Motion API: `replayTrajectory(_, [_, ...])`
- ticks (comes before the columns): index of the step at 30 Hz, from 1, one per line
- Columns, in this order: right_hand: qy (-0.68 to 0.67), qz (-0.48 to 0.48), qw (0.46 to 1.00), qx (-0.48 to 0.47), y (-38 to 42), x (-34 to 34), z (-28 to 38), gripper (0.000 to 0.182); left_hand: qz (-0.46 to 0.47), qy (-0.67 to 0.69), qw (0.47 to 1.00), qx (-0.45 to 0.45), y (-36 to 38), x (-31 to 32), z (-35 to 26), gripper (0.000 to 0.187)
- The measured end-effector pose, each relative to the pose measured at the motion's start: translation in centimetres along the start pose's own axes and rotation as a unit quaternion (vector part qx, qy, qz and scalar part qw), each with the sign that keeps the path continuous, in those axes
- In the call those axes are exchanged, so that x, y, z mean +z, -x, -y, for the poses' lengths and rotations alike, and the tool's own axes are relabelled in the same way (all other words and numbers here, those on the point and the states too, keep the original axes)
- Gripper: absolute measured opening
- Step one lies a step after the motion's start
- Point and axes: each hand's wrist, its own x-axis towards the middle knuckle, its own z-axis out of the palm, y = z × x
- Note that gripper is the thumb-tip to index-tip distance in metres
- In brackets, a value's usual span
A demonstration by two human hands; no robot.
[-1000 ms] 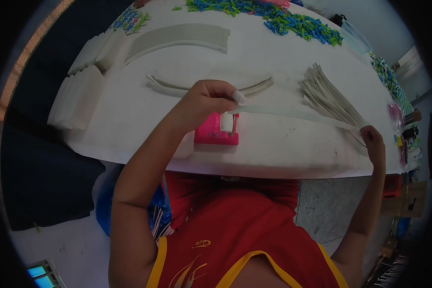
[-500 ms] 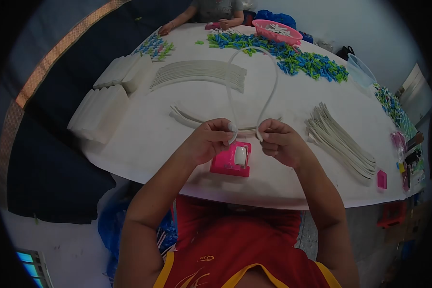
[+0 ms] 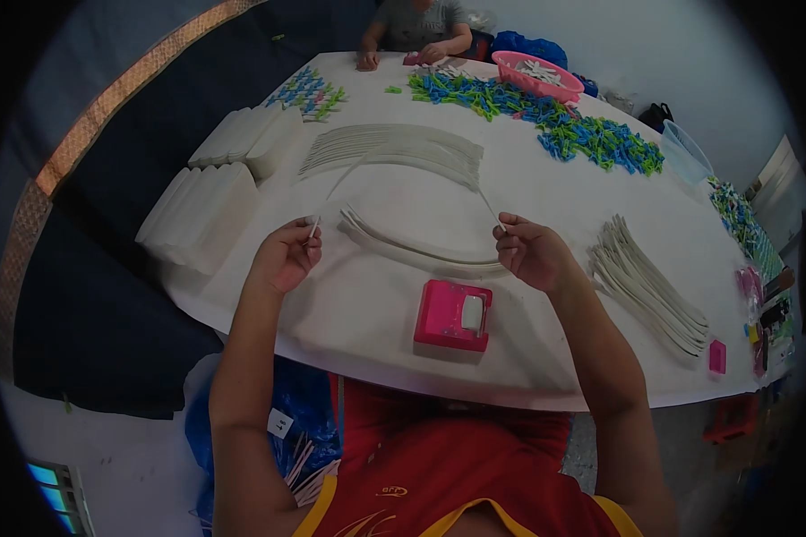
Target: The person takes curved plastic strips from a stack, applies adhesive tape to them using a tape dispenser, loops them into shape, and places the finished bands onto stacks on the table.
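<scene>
My left hand pinches one end of a thin white flexible strip. The other end is between the closed fingers of my right hand. Held above the table, the strip bows away from me in a wide arc, and its middle is hard to pick out against the row of similar strips behind. Between my hands lie a few loose curved strips. Nearer to me sits a pink tape dispenser with a white roll, touched by neither hand.
A bundle of pale strips lies at right, near a small pink piece. White stacks stand at left. Blue and green clips cover the far side, by a pink basket. Another person sits opposite.
My hands have moved apart, the left one far to the left. The strip has gone from a narrow upright loop to a wide, lower arc. The tape dispenser is now uncovered.
</scene>
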Motion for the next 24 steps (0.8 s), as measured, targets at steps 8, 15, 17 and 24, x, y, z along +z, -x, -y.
replayTrajectory(8, [0.011,-0.066,0.998,0.020,-7.3,-0.8,-0.2,0.013,-0.105,-0.010,0.994,0.006,-5.0,-4.8,-2.6,0.016])
replayTrajectory(15, [-0.003,-0.093,0.995,0.026,-9.6,-1.8,-0.1,0.011,-0.120,-0.010,0.992,0.023,-7.4,-5.8,-3.1,0.017])
replayTrajectory(17, [-0.006,-0.096,0.995,0.026,-9.8,-2.3,0.0,0.011,-0.122,-0.008,0.992,0.036,-8.0,-6.3,-2.9,0.018])
replayTrajectory(24, [-0.063,-0.087,0.994,-0.014,-9.4,-2.2,-0.3,0.010,-0.108,0.010,0.984,0.139,-9.0,-7.6,-2.5,0.020])
